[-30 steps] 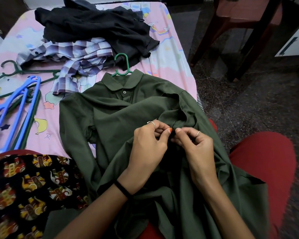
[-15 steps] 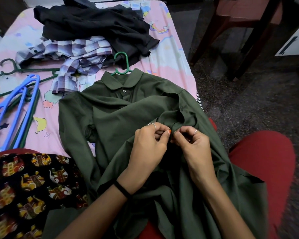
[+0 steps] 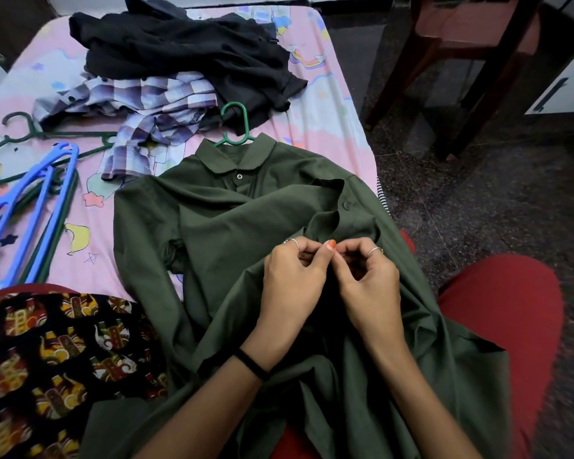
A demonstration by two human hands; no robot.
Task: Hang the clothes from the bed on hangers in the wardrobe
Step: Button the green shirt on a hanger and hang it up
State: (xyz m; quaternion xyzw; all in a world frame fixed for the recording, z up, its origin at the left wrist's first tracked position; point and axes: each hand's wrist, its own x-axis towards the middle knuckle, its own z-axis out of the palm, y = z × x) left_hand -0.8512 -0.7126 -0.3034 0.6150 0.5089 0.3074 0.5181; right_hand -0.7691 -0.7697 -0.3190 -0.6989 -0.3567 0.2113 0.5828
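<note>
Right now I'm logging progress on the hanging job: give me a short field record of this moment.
In hand: green shirt, front edges pinched by left hand and right hand
Hanger in the shirt: green hanger, hook showing above the collar
Still waiting: checked shirt, black clothes
Spare hangers: blue hangers at the bed's left
Surface: pink bedsheet

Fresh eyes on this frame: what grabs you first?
The green shirt, spread centre on the bed, with both hands, left and right, pinching its front placket. A green hanger pokes from its collar. Behind it lie a plaid shirt and black clothes.
</note>
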